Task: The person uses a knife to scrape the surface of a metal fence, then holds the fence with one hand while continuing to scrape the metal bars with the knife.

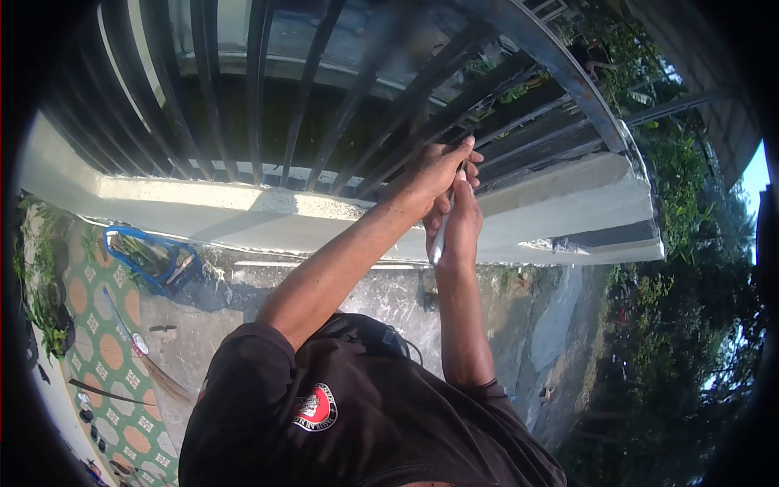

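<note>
Both of my hands meet in front of the dark metal bars [302, 105], just above the pale concrete ledge [552, 203]. My right hand [463, 223] is closed around a white, slender object [439, 242], whose lower end sticks out below the palm. My left hand [438, 169] is closed just above it, with thumb and fingers bent together near the bars. Something small and dark shows between the fingers there, but I cannot make out what my left hand holds.
A curved metal rail [560, 69] borders the bars at the upper right. Down to the left are a blue-framed object [174, 264], a broom [158, 369] and patterned tiles [109, 325]. Green foliage [682, 183] grows at the right beyond the ledge.
</note>
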